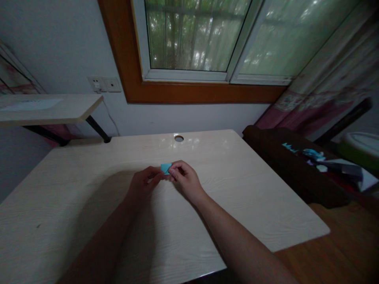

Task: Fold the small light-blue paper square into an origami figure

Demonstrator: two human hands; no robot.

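Note:
A small folded piece of light blue paper (166,168) sits at the middle of a pale wooden desk (89,205). My left hand (144,184) pinches its lower left side with curled fingers. From the right, my right hand (185,178) closes its fingertips on the paper's right edge. Both hands rest low on the desk top and meet at the paper, which they partly cover.
A round cable hole (179,138) lies at the desk's far edge under a window (207,39). A small shelf (50,108) juts out at left below wall sockets (104,84). At right stands a dark bench (299,165) with coloured scraps, and a curtain (325,90).

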